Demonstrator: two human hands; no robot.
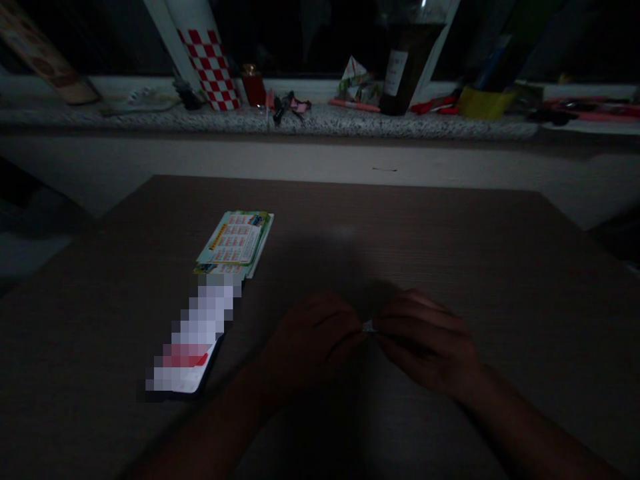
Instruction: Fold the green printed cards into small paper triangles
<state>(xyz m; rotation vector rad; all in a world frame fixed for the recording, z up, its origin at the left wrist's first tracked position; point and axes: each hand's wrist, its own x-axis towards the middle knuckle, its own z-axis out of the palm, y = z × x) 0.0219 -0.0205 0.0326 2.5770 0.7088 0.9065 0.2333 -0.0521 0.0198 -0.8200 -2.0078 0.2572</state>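
Note:
Over the middle of the dim table (pixel 480 253), my left hand (pixel 315 340) and my right hand (pixel 430 340) face each other with their fingertips pinched together. A small whitish piece (pixel 369 326) shows in the narrow gap between the fingertips, and both hands grip it. Its kind is too small and dark to make out, and most of it is hidden by the fingers. To the left of my left hand lies a lit phone (pixel 193 373), its screen blurred. Several printed calendar cards (pixel 235 240) lie in a stack just beyond the phone.
Behind the table runs a speckled stone windowsill (pixel 320 127). On it stand a red-and-white checkered cylinder (pixel 213 70), a small red bottle (pixel 253 85), a dark labelled container (pixel 400 73), a yellow holder (pixel 483 101) and a black-and-pink clip-like item (pixel 291 107).

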